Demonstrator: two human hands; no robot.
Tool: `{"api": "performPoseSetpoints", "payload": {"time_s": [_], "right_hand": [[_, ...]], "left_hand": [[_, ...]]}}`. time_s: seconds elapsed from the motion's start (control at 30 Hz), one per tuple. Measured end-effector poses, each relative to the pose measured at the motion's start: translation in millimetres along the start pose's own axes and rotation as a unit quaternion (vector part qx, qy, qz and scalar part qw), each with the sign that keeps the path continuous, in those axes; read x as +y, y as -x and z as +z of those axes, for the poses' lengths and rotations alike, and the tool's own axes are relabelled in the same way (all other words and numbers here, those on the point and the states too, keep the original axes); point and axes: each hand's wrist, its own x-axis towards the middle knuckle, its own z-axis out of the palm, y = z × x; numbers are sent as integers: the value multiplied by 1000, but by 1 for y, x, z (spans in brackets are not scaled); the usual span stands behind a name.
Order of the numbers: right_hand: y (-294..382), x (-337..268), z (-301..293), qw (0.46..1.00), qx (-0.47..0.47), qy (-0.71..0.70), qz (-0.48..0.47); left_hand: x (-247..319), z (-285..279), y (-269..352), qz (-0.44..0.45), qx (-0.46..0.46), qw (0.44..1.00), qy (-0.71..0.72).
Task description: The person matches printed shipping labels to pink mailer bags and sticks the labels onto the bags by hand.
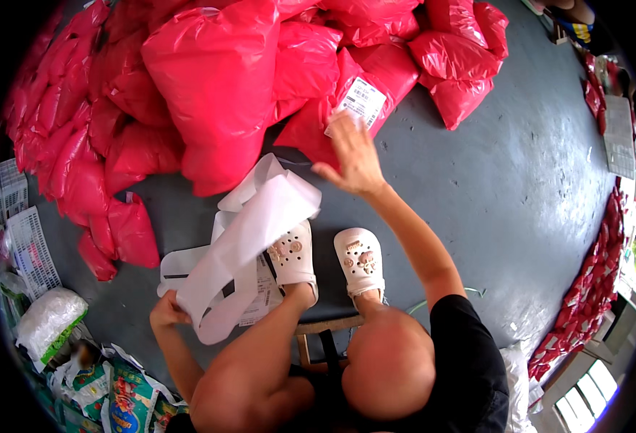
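My left hand (pixel 168 312) grips a long white strip of label backing paper (pixel 247 238), which loops and folds over my left shoe. Printed labels (pixel 258 303) show on the part of the strip lying by that shoe. My right hand (pixel 355 157) reaches forward with its thumb spread, fingertips over the lower end of a white printed label (pixel 365 102). That label lies on a red plastic mailing bag (pixel 312 132) on the floor. Whether the fingers press on it, I cannot tell.
Stuffed red plastic bags (pixel 215 81) are heaped ahead and to the left. White clogs (pixel 358 260) are on my feet, on the grey floor (pixel 448 189). Plastic crates (pixel 34 251) and printed sacks (pixel 131 395) stand left; more red bags (pixel 580 303) line the right.
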Motion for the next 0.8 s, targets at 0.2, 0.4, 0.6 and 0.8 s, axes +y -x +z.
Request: {"api": "performPoseSetpoints", "payload": {"time_s": [0.2,0.4,0.6,0.8], "right_hand": [[-69,83,7,985,75,51,149],[-38,68,-54,924,-143,-165,313],[116,74,-159,890,-15,-153,429],[-63,-31,-135,900,-2,-380,214]], "left_hand": [[-35,-14,-19,-123,24,988,-87],[9,6,-62,46,28,996,72],[6,9,-82,166,-69,976,122],[39,22,-65,199,-100,968,118]]}}
